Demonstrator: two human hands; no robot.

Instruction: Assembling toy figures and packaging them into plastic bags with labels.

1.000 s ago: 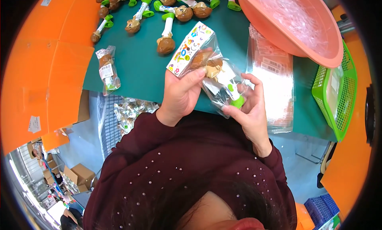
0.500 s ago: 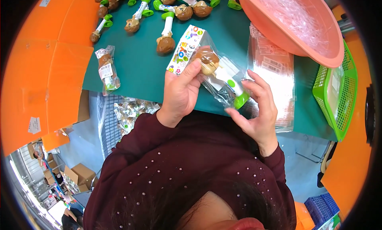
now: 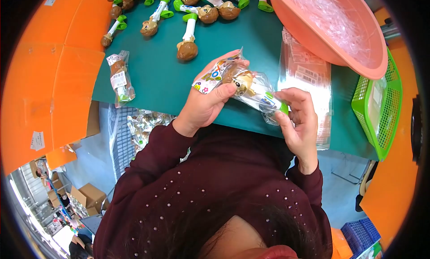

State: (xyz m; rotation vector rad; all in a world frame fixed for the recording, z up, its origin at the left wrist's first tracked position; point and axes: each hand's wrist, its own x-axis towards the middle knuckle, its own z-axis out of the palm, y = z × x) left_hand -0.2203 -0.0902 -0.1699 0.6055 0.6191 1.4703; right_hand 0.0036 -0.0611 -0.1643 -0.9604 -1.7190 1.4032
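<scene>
A small toy [image 3: 242, 83] with a brown-haired head, a white handle and a green base lies inside a clear plastic bag with a printed header. My left hand [image 3: 204, 104] is closed round the header and head end, its thumb pressed on the bag beside the face. At the green end, the curled fingers and thumb of my right hand [image 3: 301, 120] pinch the bag and the base. Another toy in a clear bag [image 3: 119, 79] rests on the green table [image 3: 154, 75] to the left. Several unwrapped toys [image 3: 187, 50] are spread along its far side.
Flat clear bags [image 3: 309, 73] lie stacked right of my hands. Beyond them a pink basin [image 3: 378, 71] of clear film overhangs the table, beside a green basket [image 3: 389, 115]. Orange board [image 3: 76, 75] walls the left side. Below the table edge, a crate [image 3: 120, 144] stands by bagged toys [image 3: 139, 129].
The bagged toy has been turned, so its face shows more and it lies flatter. My left fingers have wrapped behind the header. My right fingers have closed on the green end.
</scene>
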